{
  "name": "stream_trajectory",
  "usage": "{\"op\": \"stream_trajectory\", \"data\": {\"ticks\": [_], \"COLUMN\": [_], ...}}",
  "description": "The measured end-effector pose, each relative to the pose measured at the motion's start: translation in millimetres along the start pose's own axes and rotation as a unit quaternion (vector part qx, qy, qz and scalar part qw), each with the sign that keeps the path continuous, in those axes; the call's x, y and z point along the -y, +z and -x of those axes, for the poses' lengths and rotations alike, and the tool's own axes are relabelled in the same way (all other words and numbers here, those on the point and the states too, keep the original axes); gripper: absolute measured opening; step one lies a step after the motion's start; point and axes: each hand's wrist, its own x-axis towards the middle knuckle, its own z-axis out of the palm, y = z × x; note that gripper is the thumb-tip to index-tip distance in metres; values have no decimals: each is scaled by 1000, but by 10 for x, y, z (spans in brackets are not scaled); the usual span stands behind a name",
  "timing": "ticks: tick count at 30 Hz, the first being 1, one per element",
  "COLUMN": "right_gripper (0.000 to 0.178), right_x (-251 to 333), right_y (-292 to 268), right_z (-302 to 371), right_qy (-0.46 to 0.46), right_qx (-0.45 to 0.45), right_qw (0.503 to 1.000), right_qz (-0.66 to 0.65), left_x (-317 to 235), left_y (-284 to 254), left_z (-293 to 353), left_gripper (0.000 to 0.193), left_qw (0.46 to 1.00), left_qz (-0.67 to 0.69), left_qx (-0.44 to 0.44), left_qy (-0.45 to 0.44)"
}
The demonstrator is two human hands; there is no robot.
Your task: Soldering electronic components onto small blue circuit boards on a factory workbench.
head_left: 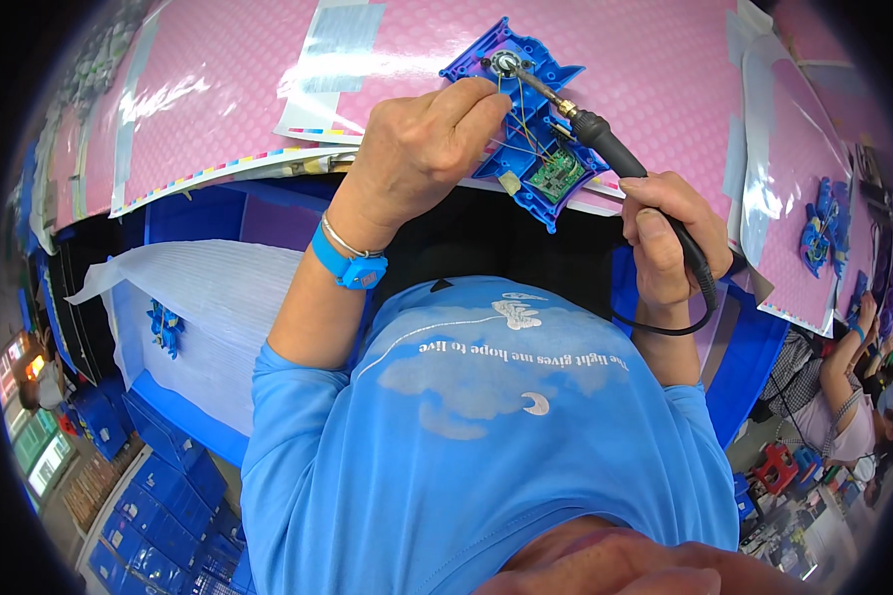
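On the pink-covered table in front of me lies a blue plastic housing [548,210] with a green circuit board [558,175] in its near end. A round silver part [506,63] sits in its far end, and thin wires [522,111] run between the two. My right hand [670,228] grips a soldering iron [610,144] by its black handle, its tip at the silver part. Close beside that part, my left hand [429,149] has its fingertips pinched together among the wires; what they hold is hidden. A blue strap [347,266] circles my left wrist.
At my left, a blue bin [184,407] holds a white sheet [208,288] and a blue plastic piece [166,327]. Another blue assembly [824,230] lies farther right on the table. The iron's cord [706,297] loops below my right hand. A co-worker [843,397] sits at the far right.
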Motion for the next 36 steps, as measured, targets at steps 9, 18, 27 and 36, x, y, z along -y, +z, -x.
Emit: {"op": "stream_trajectory", "data": {"ticks": [9,18,27,36], "right_gripper": [21,30,22,22], "right_x": [5,-51,-40,-16], "right_y": [-19,-40,-123,-116], "right_z": [17,37,49,70], "right_qy": [10,-22,-3,5], "right_qx": [1,19,-20,-18], "right_qw": [1000,1000,1000,1000], "right_qz": [2,-1,-11,-25], "left_x": [2,-15,-253,-101], "left_y": [5,-42,-284,-137], "left_z": [-1,-14,162,-80], "left_gripper": [24,26,23,23], "left_qw": [1000,999,989,995], "left_qz": [15,36,92,-12], "left_qx": [6,4,-17,44], "left_qy": [-8,-16,-110,-84]}}
